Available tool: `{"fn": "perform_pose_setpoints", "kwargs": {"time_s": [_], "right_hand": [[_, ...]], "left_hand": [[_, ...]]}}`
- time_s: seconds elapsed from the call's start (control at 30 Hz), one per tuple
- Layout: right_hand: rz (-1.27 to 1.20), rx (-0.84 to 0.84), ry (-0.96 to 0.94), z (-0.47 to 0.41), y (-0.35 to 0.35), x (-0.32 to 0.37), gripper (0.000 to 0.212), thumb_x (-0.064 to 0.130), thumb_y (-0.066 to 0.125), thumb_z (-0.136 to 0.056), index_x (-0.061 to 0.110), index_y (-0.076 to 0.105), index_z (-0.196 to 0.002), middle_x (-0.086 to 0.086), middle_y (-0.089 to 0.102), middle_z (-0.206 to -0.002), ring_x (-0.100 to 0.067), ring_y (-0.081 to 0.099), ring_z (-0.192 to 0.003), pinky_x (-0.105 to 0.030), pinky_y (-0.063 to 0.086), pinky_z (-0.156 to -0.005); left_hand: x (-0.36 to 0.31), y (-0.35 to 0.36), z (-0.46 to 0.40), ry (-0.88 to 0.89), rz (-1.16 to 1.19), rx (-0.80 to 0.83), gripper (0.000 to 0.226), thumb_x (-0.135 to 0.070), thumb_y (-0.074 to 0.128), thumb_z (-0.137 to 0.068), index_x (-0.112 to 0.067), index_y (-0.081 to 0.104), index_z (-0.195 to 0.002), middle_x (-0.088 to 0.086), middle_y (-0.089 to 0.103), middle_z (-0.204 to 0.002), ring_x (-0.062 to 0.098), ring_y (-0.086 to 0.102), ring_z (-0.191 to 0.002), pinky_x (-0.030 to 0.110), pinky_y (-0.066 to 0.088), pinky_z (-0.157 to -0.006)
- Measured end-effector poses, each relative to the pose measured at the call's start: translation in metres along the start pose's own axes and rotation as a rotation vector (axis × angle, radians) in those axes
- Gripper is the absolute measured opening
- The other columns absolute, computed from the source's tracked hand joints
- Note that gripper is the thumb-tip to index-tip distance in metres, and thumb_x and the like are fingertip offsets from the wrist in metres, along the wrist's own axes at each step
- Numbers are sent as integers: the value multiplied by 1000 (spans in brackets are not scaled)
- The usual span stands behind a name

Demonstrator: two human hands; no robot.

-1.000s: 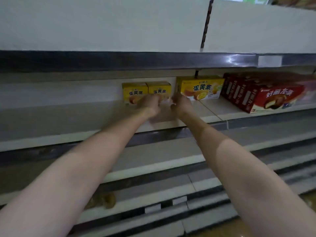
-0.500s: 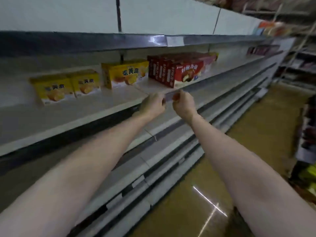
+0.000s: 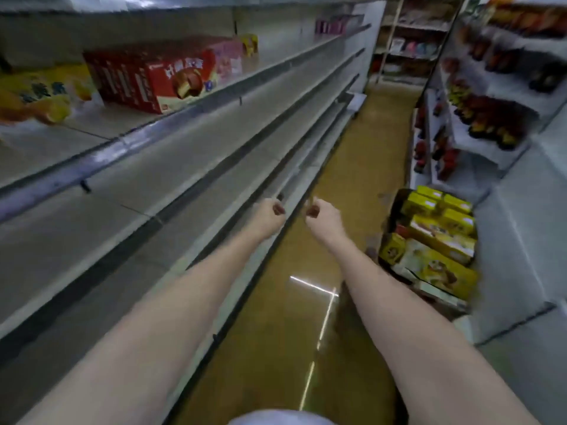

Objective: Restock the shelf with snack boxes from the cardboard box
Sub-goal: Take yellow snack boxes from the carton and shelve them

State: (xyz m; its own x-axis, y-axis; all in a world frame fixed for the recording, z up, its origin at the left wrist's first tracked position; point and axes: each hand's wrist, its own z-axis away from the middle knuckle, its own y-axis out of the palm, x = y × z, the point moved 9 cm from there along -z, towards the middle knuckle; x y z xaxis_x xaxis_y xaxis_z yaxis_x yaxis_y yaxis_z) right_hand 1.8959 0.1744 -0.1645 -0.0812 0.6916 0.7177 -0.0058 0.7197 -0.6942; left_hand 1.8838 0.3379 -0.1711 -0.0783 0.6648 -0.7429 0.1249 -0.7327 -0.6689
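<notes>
My left hand (image 3: 270, 214) and right hand (image 3: 325, 214) hang curled and, as far as the blur shows, empty, close together. The cardboard box (image 3: 429, 240) of yellow snack boxes (image 3: 441, 228) sits on the floor to my right, nearer my right hand, its long axis running down the aisle.

A shop aisle: long tiered shelves (image 3: 214, 96) and stocked racks (image 3: 491, 124) of packaged goods.
</notes>
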Motion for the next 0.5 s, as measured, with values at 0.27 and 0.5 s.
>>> {"fn": "perform_pose_setpoints", "kwargs": {"time_s": [0.27,0.5], "right_hand": [[91,-16,218,58,-88,-182,10,21,63,-89,17,67,-97,0,67,-96,-20,61,-95,-31,48,-81],[39,-93,330,97,-155,-285,13,19,68,-88,20,64,-100,-1,67,-103,-21,61,-98,-28,42,-76]], "left_hand": [[-53,175,40,-75,117,134,6,-12,70,-81,-13,72,-87,5,65,-80,26,65,-85,31,51,-74],[-111,272,63,-110,196,230,5,-17,71,-82,-21,70,-84,3,72,-85,23,68,-85,33,54,-76]]}}
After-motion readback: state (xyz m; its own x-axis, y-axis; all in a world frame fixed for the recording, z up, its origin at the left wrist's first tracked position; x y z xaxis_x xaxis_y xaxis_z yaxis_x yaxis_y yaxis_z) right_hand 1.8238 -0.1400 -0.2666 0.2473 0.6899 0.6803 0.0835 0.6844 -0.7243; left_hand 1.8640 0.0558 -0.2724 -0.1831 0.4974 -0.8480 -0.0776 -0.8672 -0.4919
